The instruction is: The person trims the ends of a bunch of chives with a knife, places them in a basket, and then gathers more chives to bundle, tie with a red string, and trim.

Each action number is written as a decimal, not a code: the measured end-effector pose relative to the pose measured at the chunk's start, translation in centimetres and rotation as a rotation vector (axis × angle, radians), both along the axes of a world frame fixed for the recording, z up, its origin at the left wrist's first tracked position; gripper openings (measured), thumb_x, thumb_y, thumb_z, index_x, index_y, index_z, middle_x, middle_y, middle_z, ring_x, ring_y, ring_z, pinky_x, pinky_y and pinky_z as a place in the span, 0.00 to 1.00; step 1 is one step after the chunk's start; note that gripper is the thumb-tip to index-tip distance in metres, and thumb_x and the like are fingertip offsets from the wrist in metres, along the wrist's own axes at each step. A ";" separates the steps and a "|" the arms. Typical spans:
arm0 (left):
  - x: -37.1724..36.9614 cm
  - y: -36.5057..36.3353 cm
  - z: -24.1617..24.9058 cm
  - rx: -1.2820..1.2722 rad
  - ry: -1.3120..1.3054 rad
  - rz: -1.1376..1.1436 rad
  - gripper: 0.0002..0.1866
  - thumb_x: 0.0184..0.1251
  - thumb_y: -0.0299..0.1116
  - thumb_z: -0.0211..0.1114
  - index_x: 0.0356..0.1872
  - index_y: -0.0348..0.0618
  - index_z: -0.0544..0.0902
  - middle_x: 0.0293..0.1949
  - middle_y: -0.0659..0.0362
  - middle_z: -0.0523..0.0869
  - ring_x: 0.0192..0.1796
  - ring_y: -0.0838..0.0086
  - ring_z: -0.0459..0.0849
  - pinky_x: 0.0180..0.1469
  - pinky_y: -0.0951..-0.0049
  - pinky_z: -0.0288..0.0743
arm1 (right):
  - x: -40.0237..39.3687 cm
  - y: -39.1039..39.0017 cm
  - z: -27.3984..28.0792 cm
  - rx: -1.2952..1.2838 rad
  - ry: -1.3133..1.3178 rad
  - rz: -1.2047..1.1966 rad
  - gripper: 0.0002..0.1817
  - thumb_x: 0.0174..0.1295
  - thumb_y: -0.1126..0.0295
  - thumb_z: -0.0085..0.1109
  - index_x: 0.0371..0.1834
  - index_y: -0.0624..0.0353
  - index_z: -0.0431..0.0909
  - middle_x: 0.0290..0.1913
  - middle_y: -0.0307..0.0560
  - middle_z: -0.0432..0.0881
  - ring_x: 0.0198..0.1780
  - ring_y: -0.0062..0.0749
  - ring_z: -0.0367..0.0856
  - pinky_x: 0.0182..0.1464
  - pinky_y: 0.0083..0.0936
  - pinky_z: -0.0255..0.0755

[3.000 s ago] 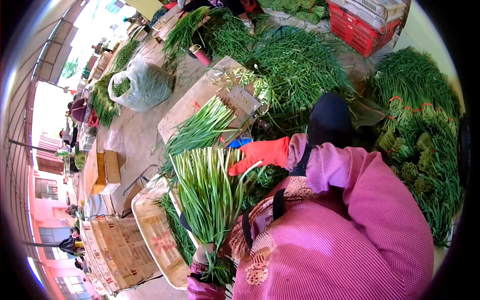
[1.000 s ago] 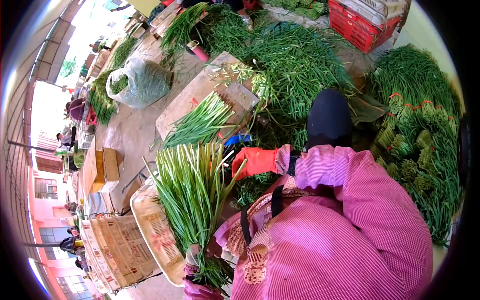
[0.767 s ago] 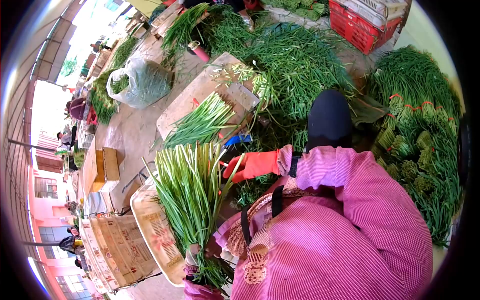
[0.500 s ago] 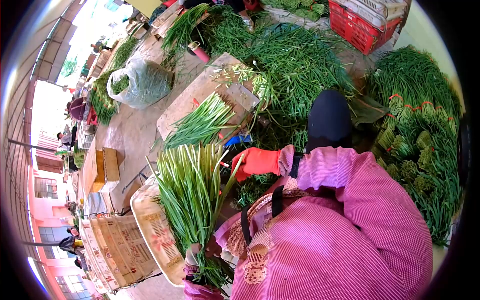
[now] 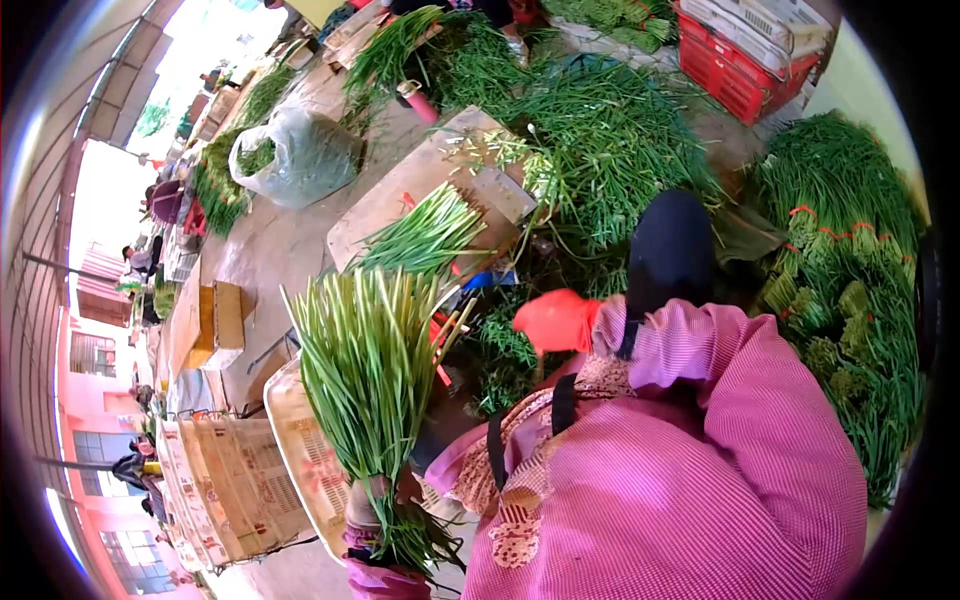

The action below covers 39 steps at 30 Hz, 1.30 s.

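Note:
My left hand (image 5: 368,505) is wrapped round the lower, leafy part of a thick bunch of flowering chives (image 5: 365,375). Its pale cut ends fan out toward the top of the view, and loose leaf tips hang past my wrist. My right hand (image 5: 558,320), in an orange-red glove, is apart from the bunch; its fingers are smeared by motion. Thin red strips (image 5: 440,352) lie just beside the bunch. Beyond it, a smaller heap of cut chives (image 5: 428,232) rests on a wooden board (image 5: 375,190).
A large loose chive pile (image 5: 610,140) spreads past my knee. Tied bundles (image 5: 845,240) are stacked at right, below a red crate (image 5: 725,75). Left stand a pale plastic crate (image 5: 300,460), a cardboard box (image 5: 215,320) and a clear bag (image 5: 300,160). People work far back.
My right hand has drawn away from the bunch, moving right. My left hand still grips the bunch, which has shifted slightly left and spread wider at the top.

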<state>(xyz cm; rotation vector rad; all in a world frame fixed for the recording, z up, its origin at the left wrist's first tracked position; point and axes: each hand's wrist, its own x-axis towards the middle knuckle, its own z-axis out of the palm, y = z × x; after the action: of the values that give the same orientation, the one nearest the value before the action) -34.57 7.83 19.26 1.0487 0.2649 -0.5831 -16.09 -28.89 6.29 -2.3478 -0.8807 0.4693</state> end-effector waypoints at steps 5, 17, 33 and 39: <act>4.3 -1.0 4.6 1.035 -0.371 -0.430 0.16 0.55 0.21 0.68 0.47 0.36 0.85 0.40 0.53 0.88 0.41 0.63 0.86 0.45 0.63 0.81 | -4.1 4.4 3.6 0.710 1.256 -0.077 0.42 0.69 0.32 0.40 0.66 0.63 0.70 0.59 0.52 0.81 0.59 0.40 0.79 0.64 0.41 0.71; -4.5 -10.2 2.4 2.001 -0.630 -0.354 0.47 0.53 0.39 0.75 0.75 0.47 0.60 0.43 0.45 0.84 0.37 0.51 0.85 0.37 0.57 0.78 | -5.3 7.7 0.1 1.310 2.132 0.057 0.44 0.67 0.31 0.43 0.68 0.61 0.68 0.62 0.54 0.78 0.61 0.41 0.78 0.65 0.39 0.72; -5.8 -9.2 0.3 1.511 -0.445 -0.728 0.44 0.60 0.56 0.67 0.74 0.47 0.63 0.62 0.41 0.78 0.49 0.47 0.86 0.50 0.58 0.81 | -5.3 5.1 0.2 1.310 2.001 -0.075 0.44 0.68 0.32 0.42 0.69 0.61 0.67 0.63 0.54 0.78 0.61 0.40 0.78 0.65 0.38 0.73; -2.0 -7.1 14.5 1.228 -0.002 -0.211 0.30 0.57 0.31 0.73 0.63 0.40 0.77 0.46 0.49 0.88 0.50 0.65 0.87 0.56 0.66 0.77 | -5.2 5.4 0.0 1.306 1.990 -0.091 0.43 0.68 0.32 0.42 0.69 0.62 0.67 0.63 0.53 0.78 0.61 0.40 0.78 0.64 0.37 0.73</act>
<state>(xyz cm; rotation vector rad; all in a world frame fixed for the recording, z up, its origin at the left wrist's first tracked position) -36.61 0.73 33.71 2.2808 0.5402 -0.5971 -21.31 -23.50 6.30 -0.1131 0.0958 1.2141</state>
